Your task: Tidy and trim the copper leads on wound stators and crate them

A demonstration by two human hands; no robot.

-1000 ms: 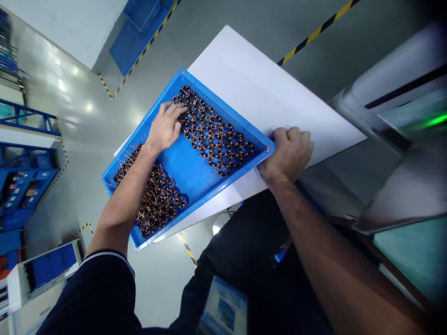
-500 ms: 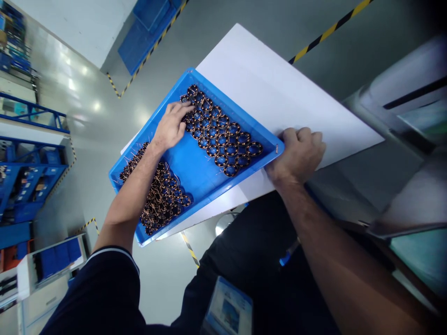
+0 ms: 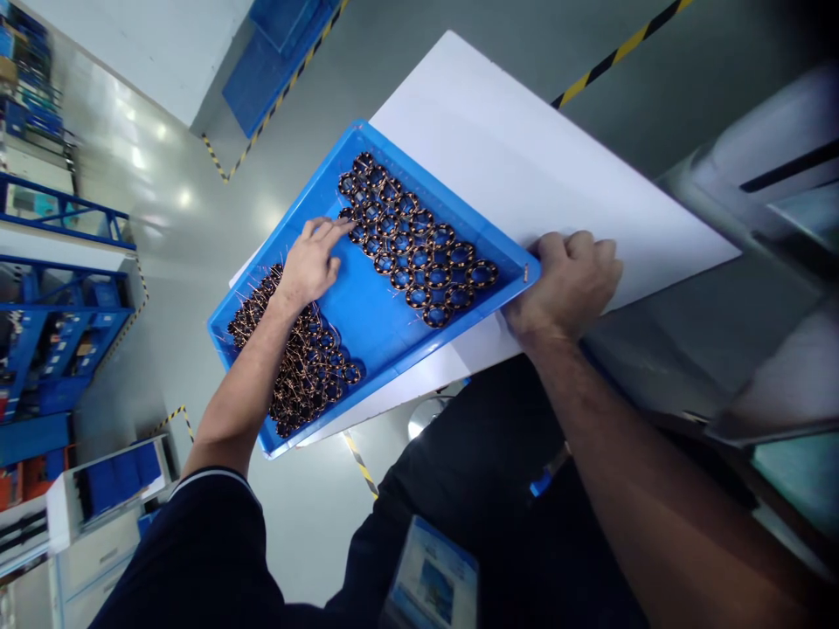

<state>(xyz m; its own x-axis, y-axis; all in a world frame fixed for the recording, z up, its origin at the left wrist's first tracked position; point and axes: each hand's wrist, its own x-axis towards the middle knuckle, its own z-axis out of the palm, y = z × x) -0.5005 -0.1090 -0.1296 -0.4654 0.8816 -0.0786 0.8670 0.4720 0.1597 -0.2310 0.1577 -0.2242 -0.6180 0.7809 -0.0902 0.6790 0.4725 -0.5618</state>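
A shallow blue tray (image 3: 367, 315) lies at a slant on a white tabletop (image 3: 498, 148). Copper-wound ring coils (image 3: 419, 253) form fairly neat rows at its far right end. A denser heap of ring coils (image 3: 308, 376), wire ends sticking out, fills the near left end. My left hand (image 3: 313, 262) reaches over the tray with its fingers stretched; the fingertips touch coils at the left edge of the rows. Against the tray's right corner, my right hand (image 3: 569, 281) has its fingers curled at the rim; its thumb and palm side are hidden.
A badge-like card (image 3: 433, 577) hangs before my dark clothing at the bottom. Yellow-black tape (image 3: 616, 54) marks the grey floor. Blue shelving (image 3: 58, 323) and a white cabinet (image 3: 98, 533) stand at the left. Blurred pale equipment (image 3: 780, 175) is at the right.
My left hand has shifted a little down along the coil rows, uncovering coils near the tray's upper corner. My right hand stays at the tray corner. The view has shifted slightly.
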